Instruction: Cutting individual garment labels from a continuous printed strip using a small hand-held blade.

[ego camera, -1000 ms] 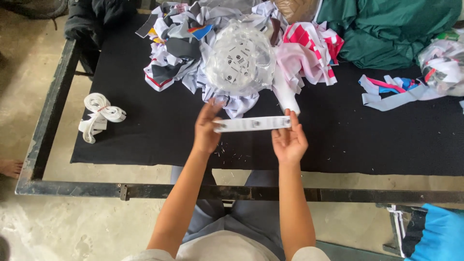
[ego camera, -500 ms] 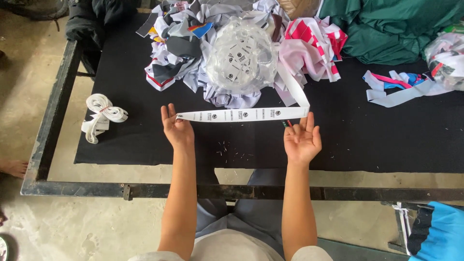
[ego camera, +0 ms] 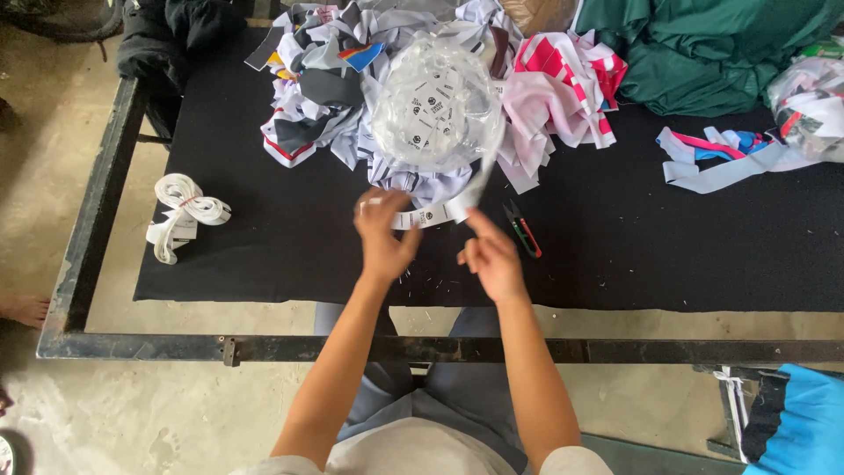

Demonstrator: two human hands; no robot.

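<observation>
Black table [ego camera: 615,264]; label strip [ego camera: 435,214] mid-edge

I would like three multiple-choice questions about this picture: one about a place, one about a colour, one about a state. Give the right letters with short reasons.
1. Where does the small thread snips lie?
A. on the black cloth, beside the right hand
B. on the floor
C. on top of the green fabric

2. What colour is the big fabric at the table's far right corner?
A. yellow
B. green
C. orange

3. What is the state of the white label tape?
A. rolled up and tied
B. lying loose, untouched
C. held by the left hand, running up to the clear bag

Answers: 1 A, the snips rest on the cloth next to the right hand. 2 B, it is dark green. 3 C, the left fingers pinch the tape's end.
</observation>
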